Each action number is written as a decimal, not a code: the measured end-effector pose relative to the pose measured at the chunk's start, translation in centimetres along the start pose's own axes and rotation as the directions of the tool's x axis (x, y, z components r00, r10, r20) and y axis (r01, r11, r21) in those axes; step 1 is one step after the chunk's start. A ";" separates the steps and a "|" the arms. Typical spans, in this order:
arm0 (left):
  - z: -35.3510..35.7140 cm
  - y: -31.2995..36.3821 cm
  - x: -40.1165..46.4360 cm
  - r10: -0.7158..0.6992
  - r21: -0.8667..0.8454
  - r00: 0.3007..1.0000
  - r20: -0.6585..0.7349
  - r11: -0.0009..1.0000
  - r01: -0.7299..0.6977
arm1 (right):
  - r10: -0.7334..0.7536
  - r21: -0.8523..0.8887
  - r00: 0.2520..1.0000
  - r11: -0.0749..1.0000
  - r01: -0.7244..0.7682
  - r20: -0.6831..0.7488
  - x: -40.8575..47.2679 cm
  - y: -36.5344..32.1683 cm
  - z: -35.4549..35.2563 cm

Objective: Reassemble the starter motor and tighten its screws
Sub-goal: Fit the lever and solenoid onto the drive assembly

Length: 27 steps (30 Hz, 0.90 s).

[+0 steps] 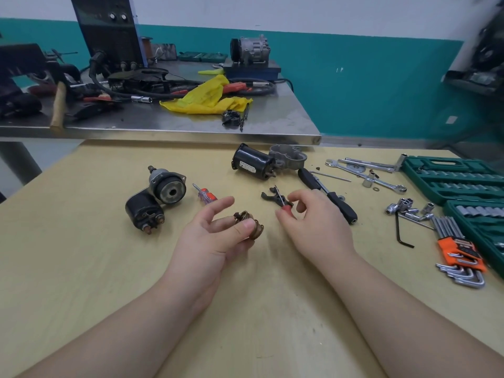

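Pale wooden tabletop (81,268) carries the starter motor in pieces: the solenoid and end housing (156,197) at left, the black cylindrical motor body (252,161) lying on its side at the far edge beside a grey cast nose housing (289,155). At centre, the left hand (215,236) curls its thumb and lower fingers around a small brown geared part (249,226), the forefinger stretched out. Beside it, the right hand (313,222) pinches a small red-handled screwdriver (285,205) between thumb and fingertips, its tip by a black fork lever (270,196).
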<state>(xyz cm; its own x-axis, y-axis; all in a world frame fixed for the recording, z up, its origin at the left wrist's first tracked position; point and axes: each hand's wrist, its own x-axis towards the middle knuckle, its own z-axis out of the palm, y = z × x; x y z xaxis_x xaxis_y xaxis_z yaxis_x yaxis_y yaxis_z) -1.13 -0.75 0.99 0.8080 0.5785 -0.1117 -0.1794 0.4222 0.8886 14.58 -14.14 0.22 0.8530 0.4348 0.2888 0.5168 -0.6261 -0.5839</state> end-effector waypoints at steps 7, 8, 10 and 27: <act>-0.4 0.0 0.3 0.032 0.082 0.999 -0.005 0.996 -0.031 | 0.093 -0.054 0.993 0.995 -0.089 0.072 1.3 1.4 0.3; -0.5 -0.1 0.4 0.032 0.084 0.999 -0.007 0.996 -0.031 | 0.102 -0.010 0.994 0.995 -0.102 0.044 1.4 1.5 0.0; -0.6 -0.1 0.5 0.032 0.094 0.999 -0.012 0.995 -0.030 | 0.115 0.011 0.993 0.993 -0.115 -0.004 1.8 1.8 -0.6; -0.5 -0.6 0.2 0.086 0.241 0.996 0.040 0.966 -0.093 | -0.281 -0.353 0.935 0.871 0.343 0.216 1.3 1.1 0.7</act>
<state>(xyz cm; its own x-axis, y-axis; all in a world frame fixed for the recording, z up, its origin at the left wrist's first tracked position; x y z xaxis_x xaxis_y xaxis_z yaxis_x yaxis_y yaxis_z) -1.13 -0.54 0.16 0.8113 0.5844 -0.0172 -0.1131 0.1858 0.9761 16.20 -13.84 -0.55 0.6369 0.7222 0.2699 0.7681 -0.6244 -0.1417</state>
